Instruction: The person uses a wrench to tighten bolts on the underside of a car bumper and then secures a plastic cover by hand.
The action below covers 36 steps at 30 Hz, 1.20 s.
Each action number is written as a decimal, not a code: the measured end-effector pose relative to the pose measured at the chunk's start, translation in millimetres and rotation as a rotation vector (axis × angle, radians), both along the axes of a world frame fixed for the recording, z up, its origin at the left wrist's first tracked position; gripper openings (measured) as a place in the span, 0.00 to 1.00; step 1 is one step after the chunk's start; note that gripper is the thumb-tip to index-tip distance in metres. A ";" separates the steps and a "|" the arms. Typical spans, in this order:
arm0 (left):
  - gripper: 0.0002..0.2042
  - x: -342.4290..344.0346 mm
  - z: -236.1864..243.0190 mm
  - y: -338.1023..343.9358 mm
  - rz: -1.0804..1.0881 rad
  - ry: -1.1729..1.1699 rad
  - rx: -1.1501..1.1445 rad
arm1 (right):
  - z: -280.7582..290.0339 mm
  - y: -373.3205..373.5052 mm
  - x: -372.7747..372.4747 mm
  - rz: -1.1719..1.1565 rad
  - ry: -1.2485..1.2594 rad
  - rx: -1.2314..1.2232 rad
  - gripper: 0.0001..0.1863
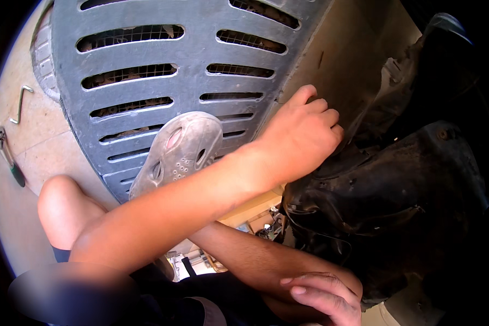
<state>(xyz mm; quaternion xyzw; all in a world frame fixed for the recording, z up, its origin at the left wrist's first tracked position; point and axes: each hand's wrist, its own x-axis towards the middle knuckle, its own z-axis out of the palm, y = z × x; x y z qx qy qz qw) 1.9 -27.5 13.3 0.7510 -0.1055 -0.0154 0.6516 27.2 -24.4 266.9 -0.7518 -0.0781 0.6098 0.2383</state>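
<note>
My left hand (pixel 304 133) reaches across to the right. Its fingers are curled and the thumb lies against the index finger. A small dark spot shows between them, but I cannot make out what it is. Close beside that hand is a large black moulded part (pixel 375 185) with a scuffed, shiny surface and a bolt-like round spot (pixel 444 132) near its top. Low on the right, my right hand (pixel 328 298) rests on my bent leg (pixel 266 258), fingers stretched out and holding nothing visible.
A grey slotted metal grate (pixel 195 54) covers the floor ahead, with a grey clog (pixel 182 146) on it. On the tiles at left lie a ratchet wrench (pixel 10 158) with a green handle and a bent metal rod (pixel 20 104). Small clutter (pixel 263 225) shows beyond my forearm.
</note>
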 end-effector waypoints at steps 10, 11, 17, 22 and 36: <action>0.11 -6.3 8.7 2.3 -0.009 0.294 -0.255 | -1.8 -2.2 -5.0 -0.055 -0.005 0.028 0.30; 0.11 -6.5 5.8 0.4 0.000 0.261 -0.263 | -1.9 -1.8 -5.3 -0.056 -0.009 0.028 0.30; 0.09 -4.8 2.1 -1.4 0.064 0.193 -0.359 | -1.6 -2.6 -8.5 -0.078 -0.028 0.046 0.30; 0.14 -7.5 4.8 5.7 -0.021 0.250 -0.373 | -1.6 -4.9 -10.9 -0.092 -0.027 0.072 0.29; 0.05 -9.9 -0.1 -15.1 0.169 0.218 -0.470 | -4.6 -7.8 -10.1 -0.051 -0.047 0.094 0.30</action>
